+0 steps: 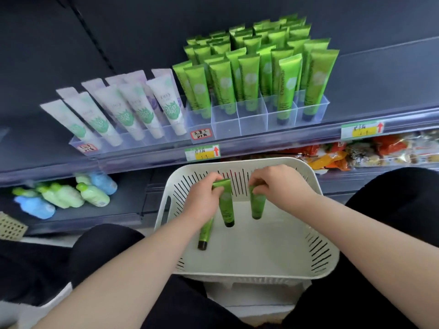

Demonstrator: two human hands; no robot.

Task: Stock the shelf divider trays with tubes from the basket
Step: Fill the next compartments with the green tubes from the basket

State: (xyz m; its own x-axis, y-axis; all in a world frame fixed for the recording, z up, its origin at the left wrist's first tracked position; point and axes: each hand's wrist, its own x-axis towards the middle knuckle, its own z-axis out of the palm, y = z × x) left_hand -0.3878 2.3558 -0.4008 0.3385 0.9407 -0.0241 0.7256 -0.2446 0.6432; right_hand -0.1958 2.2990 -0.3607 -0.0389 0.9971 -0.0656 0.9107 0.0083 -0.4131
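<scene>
Pick-up step: inside the white basket, the left hand and right hand each pinch a green tube by its top; next, both belong upright in the divider tray's empty front slots.

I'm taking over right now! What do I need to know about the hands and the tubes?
Left hand grips a green plastic tube; right hand grips a second green tube. Both are over the white slotted basket, where a third tube sits below the left hand.
Done: clear divider tray mostly filled with stocked green tubes.
Left: place these three; two front slots look empty.
</scene>
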